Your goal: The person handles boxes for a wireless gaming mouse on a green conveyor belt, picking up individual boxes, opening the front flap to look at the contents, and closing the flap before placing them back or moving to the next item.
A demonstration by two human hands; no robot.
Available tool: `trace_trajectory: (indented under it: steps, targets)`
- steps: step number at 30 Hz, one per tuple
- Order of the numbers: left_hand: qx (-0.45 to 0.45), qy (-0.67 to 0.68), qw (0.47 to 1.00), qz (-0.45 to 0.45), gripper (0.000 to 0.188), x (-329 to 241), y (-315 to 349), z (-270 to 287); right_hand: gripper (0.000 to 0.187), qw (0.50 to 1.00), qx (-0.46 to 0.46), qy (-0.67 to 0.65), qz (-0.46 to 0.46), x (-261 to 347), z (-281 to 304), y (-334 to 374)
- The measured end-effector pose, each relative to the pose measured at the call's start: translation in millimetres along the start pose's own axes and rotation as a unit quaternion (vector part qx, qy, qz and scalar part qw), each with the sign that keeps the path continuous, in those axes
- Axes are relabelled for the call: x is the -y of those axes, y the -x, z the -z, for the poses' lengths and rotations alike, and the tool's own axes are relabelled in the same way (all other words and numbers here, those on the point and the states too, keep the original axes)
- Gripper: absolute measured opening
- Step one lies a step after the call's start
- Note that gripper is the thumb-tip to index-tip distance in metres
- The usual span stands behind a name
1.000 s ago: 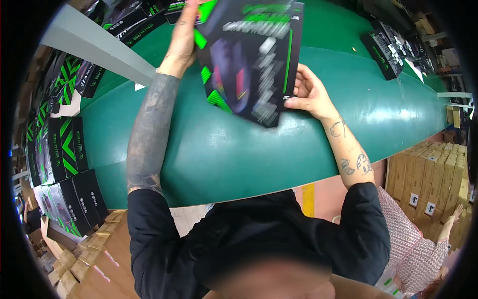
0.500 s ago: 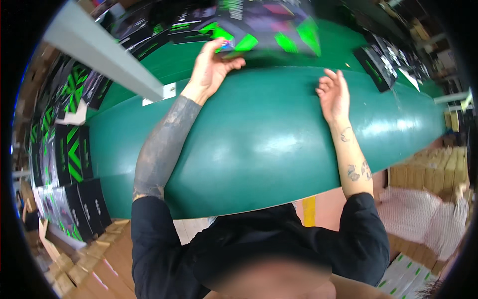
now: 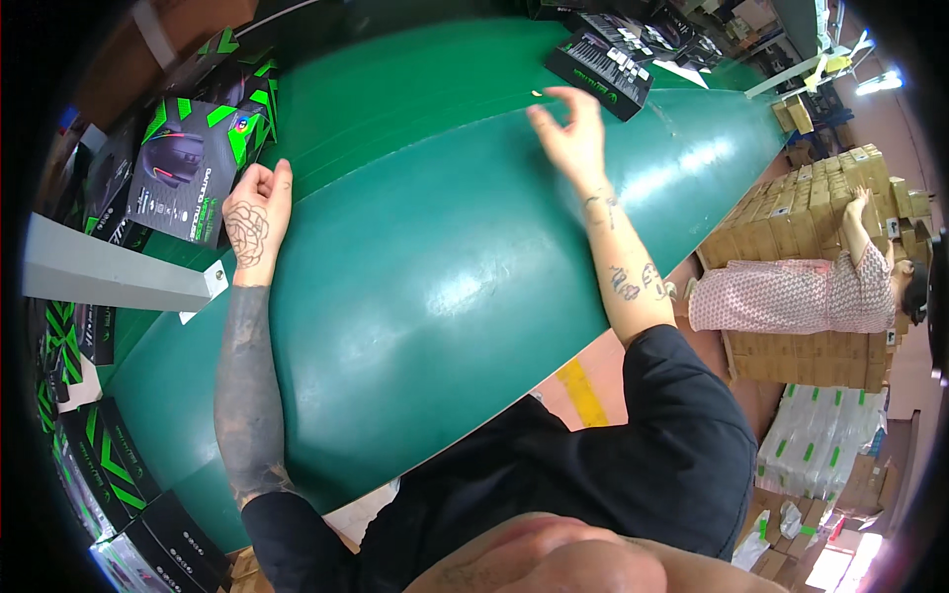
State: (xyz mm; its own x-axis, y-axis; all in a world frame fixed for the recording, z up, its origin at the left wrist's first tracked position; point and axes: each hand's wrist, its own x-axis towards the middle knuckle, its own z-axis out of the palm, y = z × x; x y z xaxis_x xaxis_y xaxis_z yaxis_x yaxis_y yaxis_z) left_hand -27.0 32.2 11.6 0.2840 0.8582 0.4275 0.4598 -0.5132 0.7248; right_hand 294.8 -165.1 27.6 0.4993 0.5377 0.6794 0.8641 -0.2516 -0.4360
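My left hand (image 3: 259, 212) is at the far left part of the green work surface (image 3: 435, 287), fingers curled loosely inward, with nothing showing in them. Right beside it a black and green box (image 3: 188, 168) with a computer mouse pictured on it leans among similar boxes. Hand and box edge overlap in view; whether they touch, I cannot tell. My right hand (image 3: 573, 138) hovers over the far side, thumb and fingers apart, holding nothing. Just beyond it lies a dark box with a keyboard picture (image 3: 598, 74).
A grey metal post (image 3: 119, 267) rises at the left edge. More black and green boxes (image 3: 109, 460) are stacked at the near left. On the right, a person in a patterned garment (image 3: 791, 296) reaches toward stacked brown cartons (image 3: 781, 212).
My view has turned right, bringing the person and cartons into sight. The mouse box, blurred at the top before, now rests at the left. My left fingers have curled in; my right fingers have spread.
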Motion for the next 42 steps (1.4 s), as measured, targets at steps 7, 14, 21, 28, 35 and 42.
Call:
trace_trajectory:
  steps: [7, 14, 21, 28, 35, 42]
  targets:
    - [-0.132, -0.127, 0.920, -0.345, 0.013, 4.4, -16.7, 17.2, 0.086, 0.933, -0.113, 0.115, -0.321, -173.9, 22.5, -61.1]
    - [-0.058, -0.473, 0.853, -0.211, 0.028, -3.8, -13.3, 42.6, 0.075, 0.932, -0.027, 0.079, -0.352, -132.8, 14.0, -41.7]
    - [0.034, -0.504, 0.862, -0.053, 0.052, 13.5, -48.1, 21.6, 0.086, 0.939, -0.040, 0.060, -0.337, -152.6, 3.1, -38.4]
    - [-0.091, -0.310, 0.863, -0.388, 0.026, 36.0, -126.0, 13.1, 0.077, 0.943, -0.064, -0.072, -0.319, -110.8, -5.6, -42.3]
    - [0.066, -0.082, 0.877, -0.468, 0.018, -62.8, -7.3, -29.2, 0.089, 0.905, 0.104, 0.086, -0.404, -141.7, -0.6, -54.8]
    - [0.192, -0.029, 0.899, -0.393, 0.019, -55.6, 49.8, -32.3, 0.090, 0.900, 0.026, -0.387, -0.198, -136.4, -5.1, -39.1]
